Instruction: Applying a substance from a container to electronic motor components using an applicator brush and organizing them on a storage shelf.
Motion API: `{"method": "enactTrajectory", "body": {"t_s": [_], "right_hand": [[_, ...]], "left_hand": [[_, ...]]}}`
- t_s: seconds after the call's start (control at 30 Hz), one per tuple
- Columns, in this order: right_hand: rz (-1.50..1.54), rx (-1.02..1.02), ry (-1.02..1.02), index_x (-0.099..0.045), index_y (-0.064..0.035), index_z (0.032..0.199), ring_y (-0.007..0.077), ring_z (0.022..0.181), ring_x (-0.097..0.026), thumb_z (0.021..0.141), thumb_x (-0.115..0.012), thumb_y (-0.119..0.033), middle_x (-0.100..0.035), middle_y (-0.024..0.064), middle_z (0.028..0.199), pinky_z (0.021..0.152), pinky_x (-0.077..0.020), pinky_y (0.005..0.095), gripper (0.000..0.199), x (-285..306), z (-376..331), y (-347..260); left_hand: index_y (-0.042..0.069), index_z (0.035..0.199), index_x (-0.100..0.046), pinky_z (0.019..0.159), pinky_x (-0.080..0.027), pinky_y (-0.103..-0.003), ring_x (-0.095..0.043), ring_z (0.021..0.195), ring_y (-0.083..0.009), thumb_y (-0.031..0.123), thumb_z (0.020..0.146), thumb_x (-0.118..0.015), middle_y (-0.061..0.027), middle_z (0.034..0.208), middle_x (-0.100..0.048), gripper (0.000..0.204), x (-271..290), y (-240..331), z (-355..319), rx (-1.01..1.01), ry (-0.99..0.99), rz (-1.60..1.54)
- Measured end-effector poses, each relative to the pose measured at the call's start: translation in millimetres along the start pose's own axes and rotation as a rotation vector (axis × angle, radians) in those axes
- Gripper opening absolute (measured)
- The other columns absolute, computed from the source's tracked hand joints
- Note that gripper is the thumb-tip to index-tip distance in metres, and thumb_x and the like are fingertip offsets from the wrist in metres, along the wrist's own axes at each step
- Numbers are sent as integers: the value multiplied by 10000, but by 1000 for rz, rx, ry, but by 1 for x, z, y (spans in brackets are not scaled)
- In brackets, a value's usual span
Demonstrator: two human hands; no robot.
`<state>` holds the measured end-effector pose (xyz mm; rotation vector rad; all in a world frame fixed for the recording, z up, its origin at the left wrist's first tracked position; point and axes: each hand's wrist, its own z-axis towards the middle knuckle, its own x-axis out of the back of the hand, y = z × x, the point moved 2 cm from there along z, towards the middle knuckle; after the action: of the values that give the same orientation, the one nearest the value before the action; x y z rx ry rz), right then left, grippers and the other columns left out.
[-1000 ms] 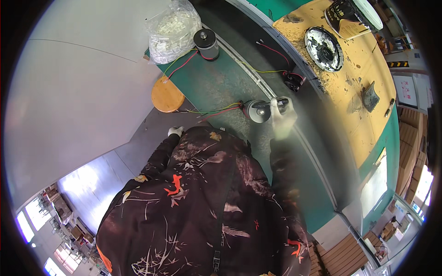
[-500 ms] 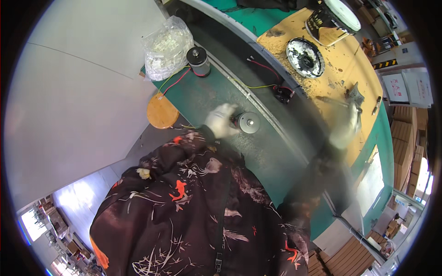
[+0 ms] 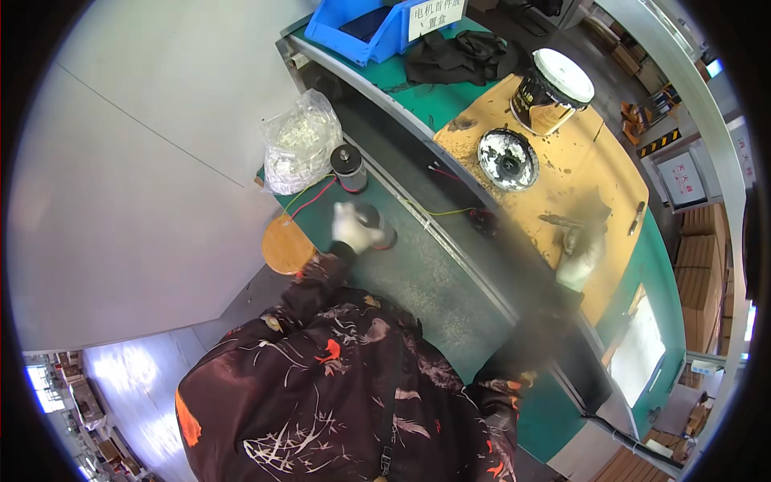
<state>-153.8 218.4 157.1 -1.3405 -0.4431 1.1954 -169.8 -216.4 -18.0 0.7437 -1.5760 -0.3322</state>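
My left hand [image 3: 351, 228], in a white glove, is closed round the side of a dark cylindrical motor [image 3: 384, 234] at the green worktop. Fingers cover part of it. Just beyond stands another motor [image 3: 348, 166], upright, with red and yellow wires. Over the yellow board [image 3: 562, 138], my gloved right hand [image 3: 581, 259] has its fingers curled at a smeared grey piece [image 3: 591, 209]. Blur hides what that piece is. A thin dark tool [image 3: 558, 220] lies by its fingertips.
A clear bag of small white pieces [image 3: 303, 145] sits beyond the upright motor, near a round wooden seat [image 3: 287, 243]. The board carries a paint-smeared lid [image 3: 507, 160], a bucket [image 3: 551, 92] and a black marker [image 3: 637, 217]. A blue bin [image 3: 359, 30] and dark cloth [image 3: 462, 56] lie farther back.
My left hand has shifted the motor leftward and away, closer to the upright one. My right hand has stayed over the board, with the grey piece blurring at its fingers. The view has tilted.
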Motion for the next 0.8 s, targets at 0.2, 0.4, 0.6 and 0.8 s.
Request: {"method": "enactTrajectory", "body": {"t_s": [0.2,0.4,0.6,0.8], "right_hand": [[-32,-50,26,-605,15,1042,69,461,-374,1004,-522,-235,-476,9,587,426,-293,226,267,2,1,-2],[-49,-61,-12,-597,22,1052,72,462,-369,1010,-495,-250,-460,4,572,437,-307,226,293,-3,2,-2],[-36,-96,-10,-584,21,1041,79,459,-363,1023,-460,-250,-421,-4,549,450,-342,233,298,-5,2,-7],[-154,-22,-5,-588,18,1053,89,459,-370,1027,-460,-248,-437,3,556,463,-374,261,296,-1,3,-5]], "left_hand": [[-56,1176,-524,1008,-456,-411,-516,1168,-401,331,536,-850,-254,1198,-505,816,43,-33,82,-145,268,360],[-1,1235,-522,890,-543,-386,-673,1014,-330,300,507,-868,-196,1068,-676,860,59,-95,121,94,264,16],[-14,1231,-525,969,-497,-424,-582,1116,-387,288,503,-877,-243,1238,-536,864,57,-71,112,-1,188,60],[-3,1287,-535,1026,-450,-437,-517,1219,-380,347,514,-895,-233,1282,-535,922,59,-48,92,88,298,139]]}}
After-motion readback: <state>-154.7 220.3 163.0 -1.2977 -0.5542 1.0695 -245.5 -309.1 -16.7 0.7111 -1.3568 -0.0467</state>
